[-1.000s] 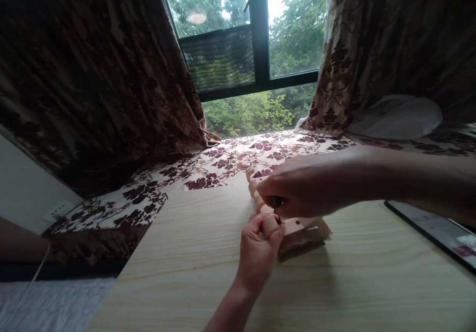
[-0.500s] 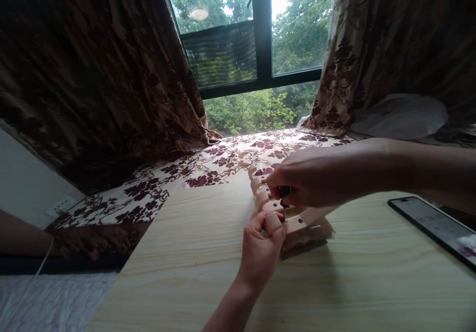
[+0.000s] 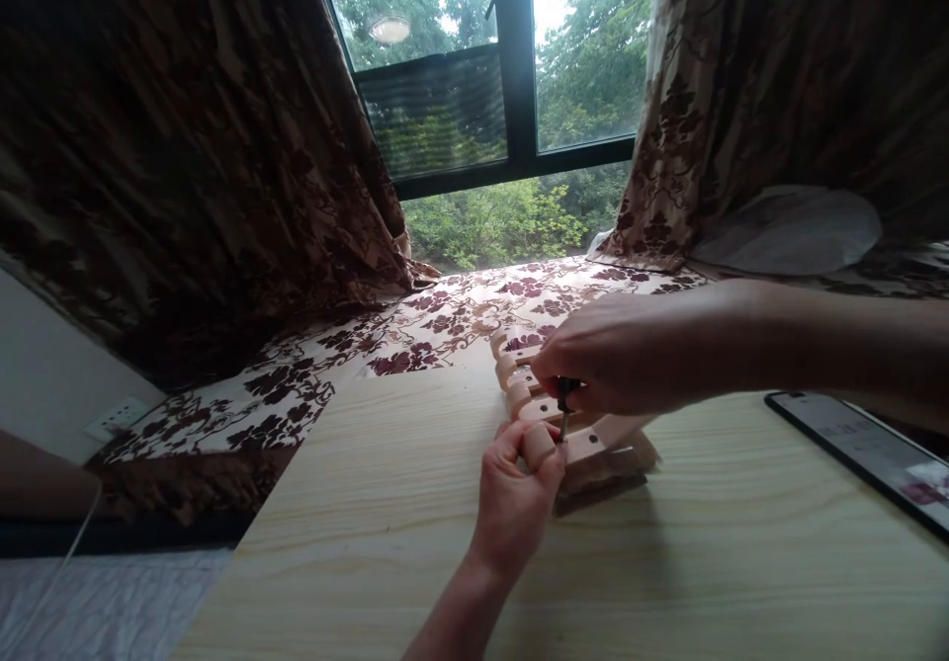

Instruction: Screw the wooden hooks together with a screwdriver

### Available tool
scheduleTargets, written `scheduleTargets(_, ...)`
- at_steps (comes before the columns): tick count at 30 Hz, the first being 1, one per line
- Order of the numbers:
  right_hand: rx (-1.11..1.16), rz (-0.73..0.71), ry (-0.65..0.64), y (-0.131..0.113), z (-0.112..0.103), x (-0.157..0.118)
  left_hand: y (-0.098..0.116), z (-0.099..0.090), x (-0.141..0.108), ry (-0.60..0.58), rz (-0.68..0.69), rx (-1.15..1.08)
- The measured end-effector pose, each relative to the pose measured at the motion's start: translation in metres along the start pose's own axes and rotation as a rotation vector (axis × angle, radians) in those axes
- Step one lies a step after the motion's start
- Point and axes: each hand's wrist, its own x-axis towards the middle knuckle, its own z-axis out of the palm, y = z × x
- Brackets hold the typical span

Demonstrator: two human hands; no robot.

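A light wooden piece with rounded knobs along its left side and dark holes (image 3: 582, 446) lies on the pale wooden board (image 3: 371, 523). My left hand (image 3: 515, 493) is closed on its near left end, around a rounded knob. Above it, my right hand (image 3: 615, 355) grips the dark handle of a screwdriver (image 3: 565, 396). The thin metal shaft points down and meets the wooden piece beside my left fingertips. Brown, layered material (image 3: 604, 483) sits under the near end of the piece. My right hand covers part of the piece's right side.
At the right of the board lies a phone (image 3: 860, 454) with its screen lit. A floral cloth (image 3: 445, 320) covers the ledge behind the board. Curtains (image 3: 222, 147) hang on both sides of the window (image 3: 523, 68). A whitish bag (image 3: 793, 231) rests at the back right.
The whole view has shifted slightly. The screwdriver leans a little more than before, with both hands still holding on.
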Motion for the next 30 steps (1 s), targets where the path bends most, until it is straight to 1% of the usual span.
scheduleTargets(5, 0.020, -0.010, 0.024, 0.003, 0.009, 0.007, 0.000, 0.001, -0.002, 0.009, -0.007, 0.002)
scheduleTargets(10, 0.033, 0.002, 0.033, 0.006, 0.012, 0.006, 0.001, 0.002, -0.003, 0.009, -0.004, 0.009)
scheduleTargets(12, 0.026, 0.045, 0.024, 0.005, 0.012, 0.005, 0.001, 0.001, -0.002, 0.005, -0.005, 0.015)
scheduleTargets(15, -0.009, 0.157, 0.022, 0.002, 0.009, 0.004, 0.001, 0.001, -0.002, -0.003, -0.007, 0.024)
scheduleTargets(16, -0.019, 0.165, 0.022, 0.001, 0.007, 0.003, 0.001, 0.000, -0.001, -0.005, -0.009, 0.025)
scheduleTargets(20, -0.012, 0.046, 0.001, -0.001, 0.003, 0.001, -0.001, -0.001, -0.001, -0.014, -0.009, 0.024)
scheduleTargets(22, -0.008, 0.019, 0.009, -0.002, 0.004, 0.002, -0.001, -0.001, -0.002, -0.014, -0.006, 0.025)
scheduleTargets(27, 0.004, 0.024, 0.006, -0.002, 0.010, 0.005, 0.001, 0.000, -0.003, 0.001, -0.001, 0.032)
scheduleTargets(30, 0.013, 0.059, -0.006, -0.002, 0.012, 0.005, 0.001, 0.000, -0.003, 0.009, -0.003, 0.034)
